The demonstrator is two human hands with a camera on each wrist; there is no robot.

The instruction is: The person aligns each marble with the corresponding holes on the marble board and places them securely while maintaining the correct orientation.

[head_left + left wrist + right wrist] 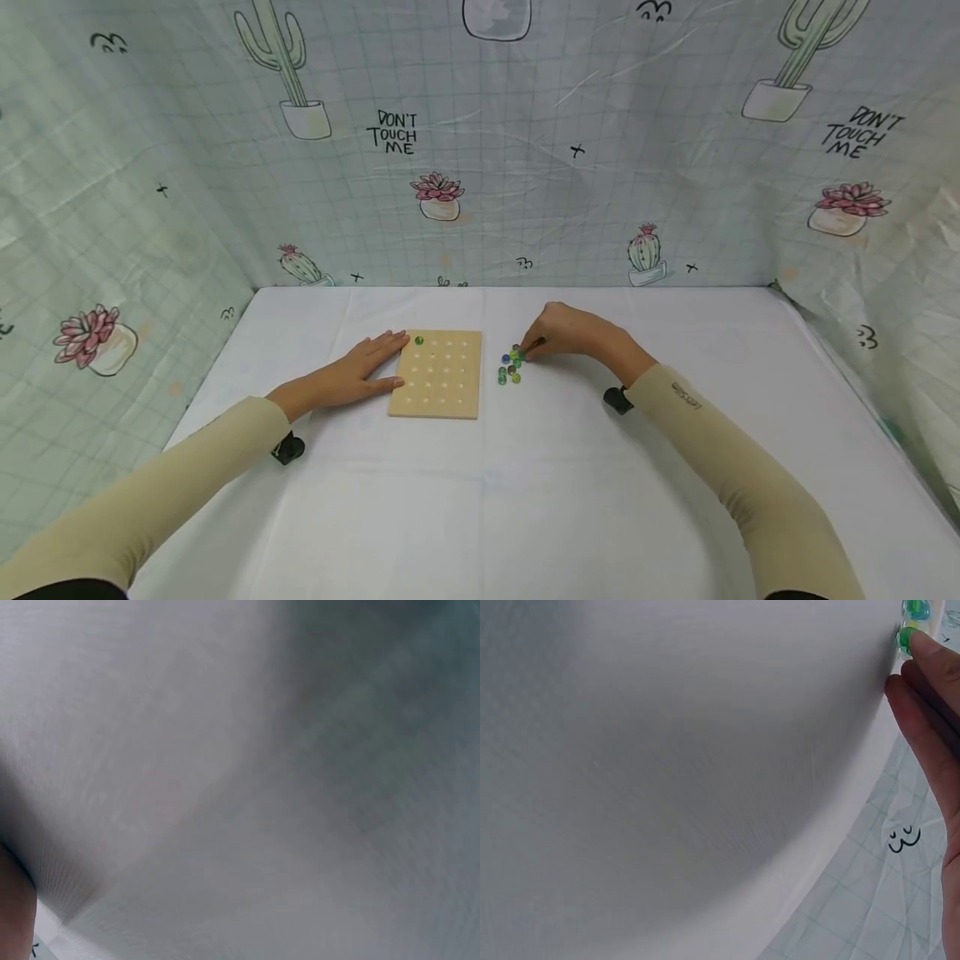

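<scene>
My left hand (356, 367) lies with its fingers spread at the left edge of a square wooden board (440, 408) dotted with rows of small hollows. One green marble (419, 340) sits in the hollow near the board's far left corner. To the right of the board, several glass marbles (512, 369) in green, blue, brown and yellowish tones lie grouped on the cloth. My right hand (558, 329) reaches down at their right side, fingers curled, and its thumb and fingertips pinch a green marble (905, 637). In the left wrist view only a sliver of the hand shows.
A white cloth (480, 500) covers the table. Behind it and along both sides hangs a curtain (517, 208) printed with cacti and lettering. Small black wrist cameras, one by the left cuff (288, 449) and one by the right (618, 400), hang under the sleeves.
</scene>
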